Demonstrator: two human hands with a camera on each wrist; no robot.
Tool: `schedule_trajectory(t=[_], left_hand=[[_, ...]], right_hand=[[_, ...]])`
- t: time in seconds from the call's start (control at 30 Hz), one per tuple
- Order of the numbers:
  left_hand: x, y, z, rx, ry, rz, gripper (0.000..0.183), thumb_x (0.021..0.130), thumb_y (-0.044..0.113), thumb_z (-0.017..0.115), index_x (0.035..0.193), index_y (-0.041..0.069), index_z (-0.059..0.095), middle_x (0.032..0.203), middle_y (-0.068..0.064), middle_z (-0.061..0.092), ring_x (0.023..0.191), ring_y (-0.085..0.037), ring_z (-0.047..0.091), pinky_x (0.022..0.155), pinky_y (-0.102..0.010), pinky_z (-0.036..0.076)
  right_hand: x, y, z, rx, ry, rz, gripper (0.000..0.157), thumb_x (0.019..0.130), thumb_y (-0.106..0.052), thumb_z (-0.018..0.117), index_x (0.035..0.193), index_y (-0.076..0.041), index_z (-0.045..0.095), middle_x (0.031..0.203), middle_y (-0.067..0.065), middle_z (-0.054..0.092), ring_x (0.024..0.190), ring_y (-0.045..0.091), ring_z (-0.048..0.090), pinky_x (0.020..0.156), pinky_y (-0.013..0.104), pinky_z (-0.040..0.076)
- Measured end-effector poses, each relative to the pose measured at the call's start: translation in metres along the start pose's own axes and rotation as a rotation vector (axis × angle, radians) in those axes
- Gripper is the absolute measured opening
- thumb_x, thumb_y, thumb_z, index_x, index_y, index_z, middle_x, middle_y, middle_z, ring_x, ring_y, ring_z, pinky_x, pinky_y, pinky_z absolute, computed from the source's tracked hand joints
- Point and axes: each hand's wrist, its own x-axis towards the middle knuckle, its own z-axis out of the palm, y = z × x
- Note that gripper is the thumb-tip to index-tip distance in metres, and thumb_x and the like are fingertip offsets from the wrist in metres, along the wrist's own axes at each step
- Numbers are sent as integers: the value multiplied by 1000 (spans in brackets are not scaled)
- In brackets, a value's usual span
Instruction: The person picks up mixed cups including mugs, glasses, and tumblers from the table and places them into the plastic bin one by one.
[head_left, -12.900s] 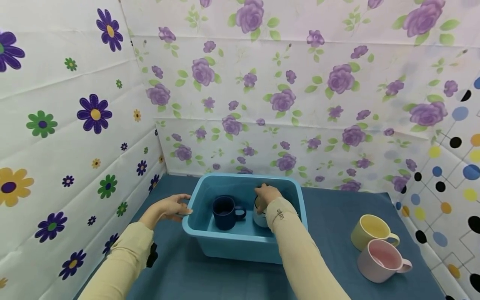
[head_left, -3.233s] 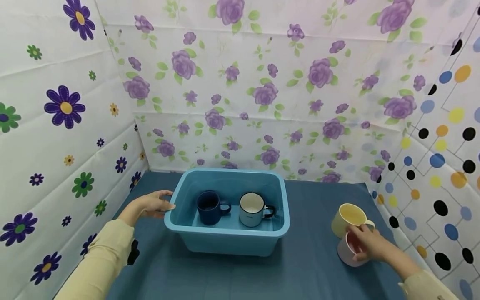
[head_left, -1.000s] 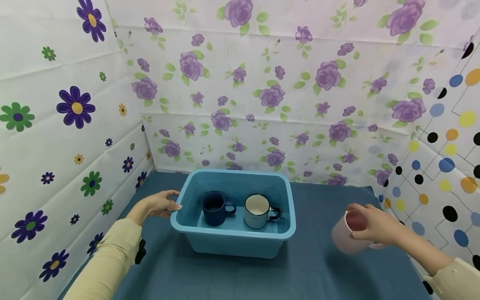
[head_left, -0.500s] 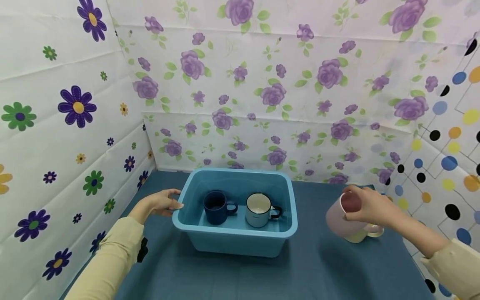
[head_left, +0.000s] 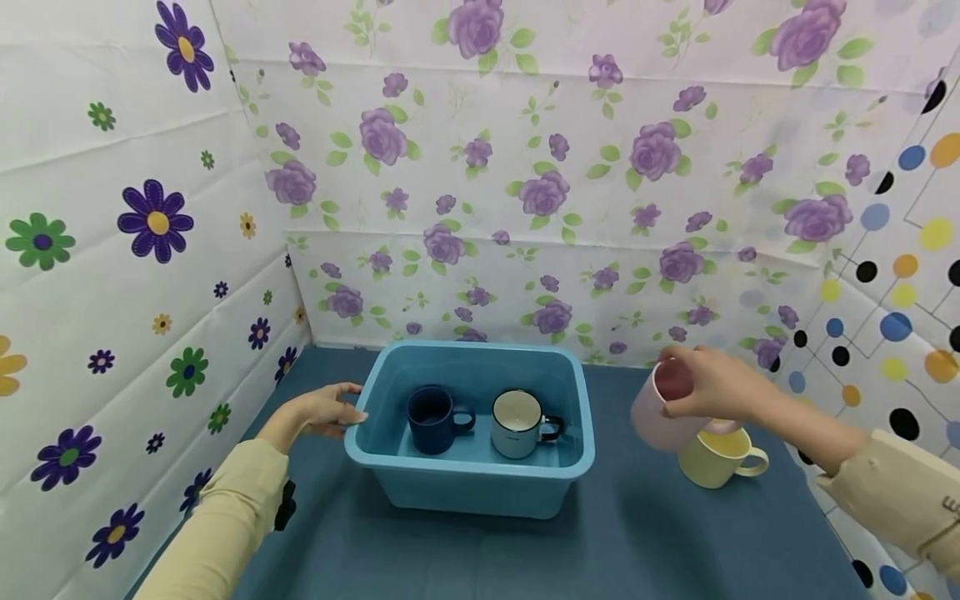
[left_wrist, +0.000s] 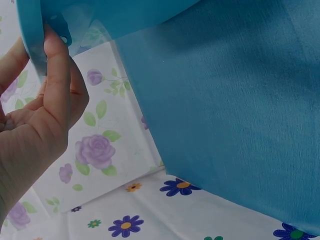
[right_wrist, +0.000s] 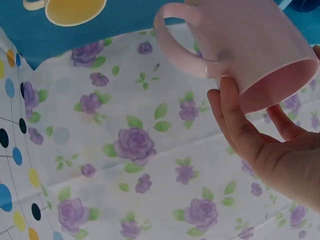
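My right hand [head_left: 716,385] grips a pink mug [head_left: 660,423] by its rim, holding it tilted in the air to the right of the blue plastic tub [head_left: 465,470]. In the right wrist view the mug's handle [right_wrist: 182,50] juts out beside the fingers [right_wrist: 239,117]. My left hand [head_left: 318,411] pinches the tub's left rim, with fingers under the lip in the left wrist view. Inside the tub a navy mug [head_left: 431,427] stands at left. A white mug with a black rim and handle [head_left: 514,435] stands to its right.
A yellow mug [head_left: 701,467] stands on the blue tablecloth [head_left: 480,558] at right, partly behind the pink mug in the head view. Flowered sheets [head_left: 450,167] rise at the back and left, and a dotted one [head_left: 892,375] at right.
Earlier my right hand was at the white mug in the tub, then took hold of the pink mug on the table. It has lifted that mug and carried it leftward. My left hand stays at the rim.
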Motion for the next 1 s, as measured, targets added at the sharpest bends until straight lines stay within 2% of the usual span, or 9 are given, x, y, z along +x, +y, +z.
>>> schedule_trajectory(t=[0.33,0.57,1.0], left_hand=[[1,0,1,-2,-1,5,70,94,11,56,146,-6,12,125,-29,52,100,-22,62,87,-43,54],[2,0,4,-13,-7,4,70,94,11,57,146,-5,13,125,-29,52,100,-23,61,89,-44,53],[-1,1,2,5,15,-7,69,94,10,57,146,-6,14,123,-28,52,98,-23,61,88,-44,54]], right_hand=[[16,-18,-14,-38,13,-40,62,71,-34,77,119,-2,54,101,19,62,80,24,60,59,33,53],[21,-30,-14,-12,12,-43,60,71,-32,77,119,-2,55,100,19,62,81,26,60,61,36,54],[43,-52,-14,-13,-28,-81,61,70,-30,78,120,-3,54,102,17,62,84,25,60,64,36,54]])
